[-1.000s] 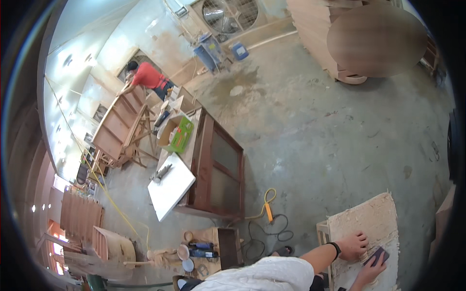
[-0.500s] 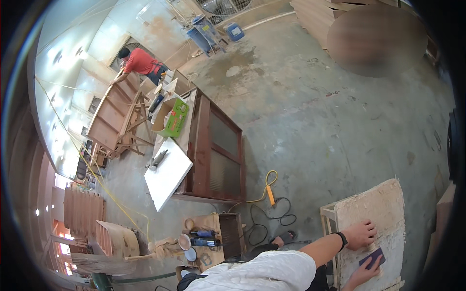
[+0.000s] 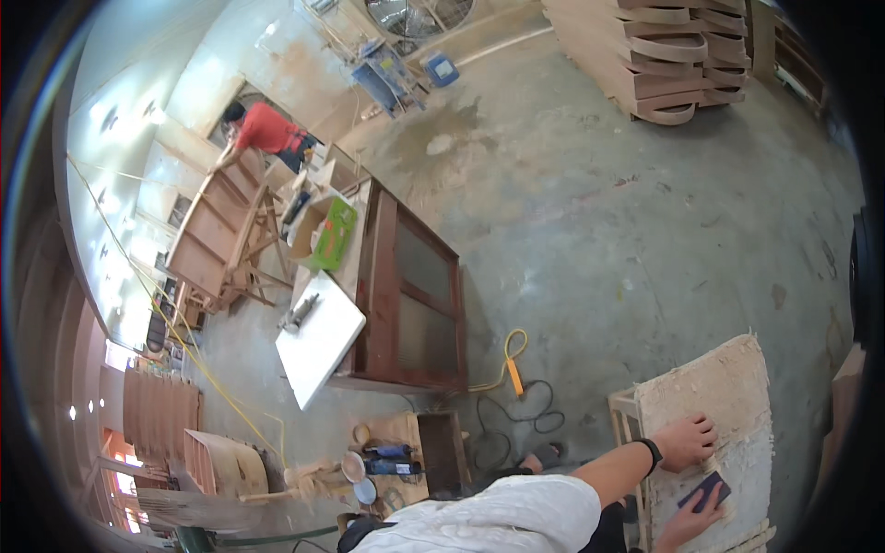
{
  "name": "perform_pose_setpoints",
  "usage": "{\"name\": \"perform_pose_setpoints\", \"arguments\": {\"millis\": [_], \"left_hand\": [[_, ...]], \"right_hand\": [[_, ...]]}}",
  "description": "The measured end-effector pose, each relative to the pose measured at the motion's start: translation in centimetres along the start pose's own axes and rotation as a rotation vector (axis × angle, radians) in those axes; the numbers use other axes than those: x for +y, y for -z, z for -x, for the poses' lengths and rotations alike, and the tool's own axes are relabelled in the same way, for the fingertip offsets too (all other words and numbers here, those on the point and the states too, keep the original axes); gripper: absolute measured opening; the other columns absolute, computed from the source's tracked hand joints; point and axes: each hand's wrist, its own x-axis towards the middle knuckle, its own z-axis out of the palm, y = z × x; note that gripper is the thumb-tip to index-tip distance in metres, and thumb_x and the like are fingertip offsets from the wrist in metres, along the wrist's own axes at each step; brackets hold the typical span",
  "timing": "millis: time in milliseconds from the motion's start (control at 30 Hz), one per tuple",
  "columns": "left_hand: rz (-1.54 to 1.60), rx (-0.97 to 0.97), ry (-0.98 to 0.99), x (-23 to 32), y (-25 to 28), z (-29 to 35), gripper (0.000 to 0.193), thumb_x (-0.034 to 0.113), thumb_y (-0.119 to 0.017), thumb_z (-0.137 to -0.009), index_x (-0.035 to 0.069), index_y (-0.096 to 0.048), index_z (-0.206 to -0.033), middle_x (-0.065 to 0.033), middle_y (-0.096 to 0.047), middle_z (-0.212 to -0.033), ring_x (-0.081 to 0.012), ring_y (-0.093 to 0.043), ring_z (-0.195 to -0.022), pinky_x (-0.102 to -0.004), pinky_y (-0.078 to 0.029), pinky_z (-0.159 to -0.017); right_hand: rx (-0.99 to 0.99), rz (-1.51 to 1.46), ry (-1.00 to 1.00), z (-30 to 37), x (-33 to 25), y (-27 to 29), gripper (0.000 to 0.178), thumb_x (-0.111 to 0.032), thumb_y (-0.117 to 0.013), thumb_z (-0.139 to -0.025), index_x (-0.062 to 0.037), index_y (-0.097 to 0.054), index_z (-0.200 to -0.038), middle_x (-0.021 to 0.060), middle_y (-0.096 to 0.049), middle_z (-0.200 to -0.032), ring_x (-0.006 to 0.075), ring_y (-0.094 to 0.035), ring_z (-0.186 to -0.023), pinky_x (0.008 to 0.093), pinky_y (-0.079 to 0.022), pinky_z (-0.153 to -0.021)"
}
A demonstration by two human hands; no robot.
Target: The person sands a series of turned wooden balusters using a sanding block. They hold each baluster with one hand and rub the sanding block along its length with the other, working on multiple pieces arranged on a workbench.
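Observation:
My left hand (image 3: 684,442), with a dark band on its wrist, rests curled on a pale, rough-coated board (image 3: 710,385). Its fingers bend down toward the surface, and a small pale piece shows just below the palm; what the fingers hold, if anything, is hidden. Lower on the same board, my right hand (image 3: 693,527) grips a flat purple rectangular block (image 3: 708,490) by its near edge. The block lies against the whitish lower part of the board, close to the left hand. The board's edges are ragged with dried coating, and a wooden frame (image 3: 625,413) supports it.
A brown cabinet (image 3: 415,313) bears a white panel (image 3: 319,343) and a green box (image 3: 334,232). Yellow and black cords (image 3: 514,376) lie on the floor near my foot. Bottles (image 3: 391,461) stand left of me. Farther off, a red-shirted person (image 3: 269,129) leans over woodwork; wooden parts (image 3: 682,64) are stacked upper right.
The purple block and my right hand have shifted slightly left along the board. My left hand stays about where it was. A blurred patch at the upper right is gone, revealing the stacked wooden parts.

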Motion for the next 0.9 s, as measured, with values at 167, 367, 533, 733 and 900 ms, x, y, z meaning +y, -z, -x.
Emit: {"name": "perform_pose_setpoints", "arguments": {"millis": [167, 367, 533, 733, 900], "left_hand": [[0.013, 0.052, -0.002, 0.5, -0.5, -0.2, 0.021, 0.023, -0.071, -0.078, 0.009, -0.068, -0.093, -0.0101, -0.062, -0.111, -0.0310, -0.054, -0.115, -0.0462, -0.040, -0.109], [-0.007, 0.031, -0.009, -0.1, -0.1, 0.9, 0.023, 0.025, -0.071, -0.078, 0.009, -0.068, -0.093, -0.0110, -0.061, -0.110, -0.0317, -0.055, -0.115, -0.0468, -0.041, -0.107], [0.048, 0.112, -0.032, -0.5, 0.5, 0.5, 0.019, 0.025, -0.069, -0.078, 0.009, -0.067, -0.090, -0.0113, -0.063, -0.104, -0.0313, -0.058, -0.109, -0.0456, -0.045, -0.101], [0.064, -0.094, -0.003, -2.0, 0.3, 0.5, 0.015, 0.027, -0.071, -0.086, 0.019, -0.073, -0.098, -0.0050, -0.068, -0.114, -0.0302, -0.061, -0.113, -0.0507, -0.045, -0.093], [-0.035, -0.046, -0.006, -1.4, 0.4, -1.8, 0.038, 0.024, -0.081, -0.082, 0.010, -0.071, -0.116, -0.0074, -0.065, -0.118, -0.0338, -0.059, -0.111, -0.0496, -0.044, -0.095]], "right_hand": [[-0.108, -0.005, -0.071, -8.7, -1.0, 0.8, 0.045, -0.023, -0.065, -0.107, -0.0134, -0.062, -0.151, 0.0229, -0.056, -0.125, 0.0443, -0.059, -0.116, 0.0489, -0.051, -0.097], [0.090, 0.033, 0.036, 0.4, 0.0, -0.5, 0.044, -0.021, -0.065, -0.107, -0.0170, -0.063, -0.151, 0.0191, -0.055, -0.126, 0.0395, -0.061, -0.116, 0.0458, -0.053, -0.094], [-0.041, -0.064, 0.058, -7.2, -0.6, 0.6, 0.042, -0.015, -0.070, -0.102, -0.0060, -0.068, -0.143, 0.0243, -0.062, -0.128, 0.0402, -0.063, -0.118, 0.0484, -0.052, -0.100], [0.071, -0.012, 0.101, -4.1, -6.6, 1.3, 0.044, -0.009, -0.077, -0.089, -0.0081, -0.073, -0.132, 0.0149, -0.068, -0.119, 0.0349, -0.067, -0.106, 0.0448, -0.055, -0.093], [0.127, -0.201, -0.102, -5.1, -7.4, 3.4, 0.042, -0.013, -0.081, -0.086, -0.0186, -0.078, -0.127, 0.0171, -0.062, -0.115, 0.0379, -0.068, -0.097, 0.0449, -0.059, -0.077]]}}
